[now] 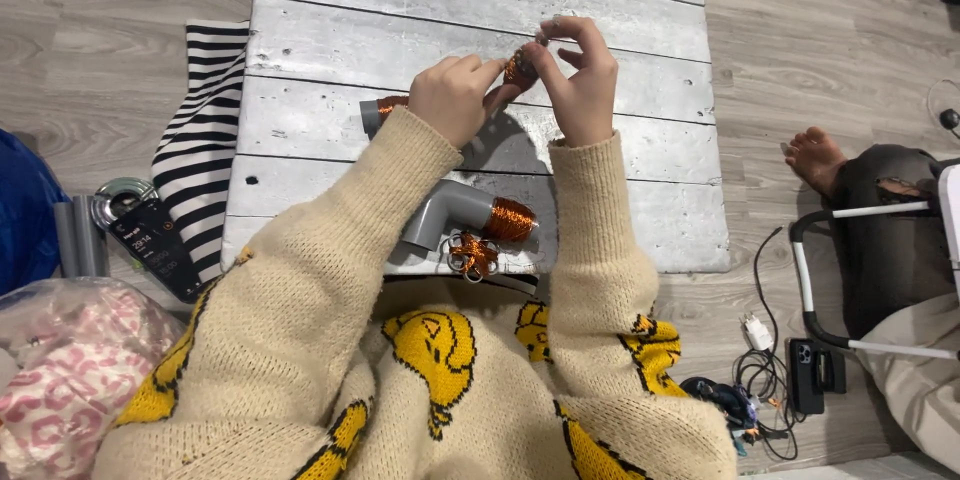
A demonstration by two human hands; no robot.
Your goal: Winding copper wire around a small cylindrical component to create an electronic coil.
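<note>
Copper-orange wire on a grey plastic pipe was pinched by the fingers of both the left hand and the right hand near the far edge of the whitewashed plank surface.

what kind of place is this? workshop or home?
Likely a home floor used for craft work: a whitewashed plank board laid on wood-look flooring, chargers and cables lying loose, and another person's bare foot nearby.

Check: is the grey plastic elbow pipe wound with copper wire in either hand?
No: the grey plastic elbow pipe lies on the white plank board, apart from both hands, near the cream sweater.
</note>
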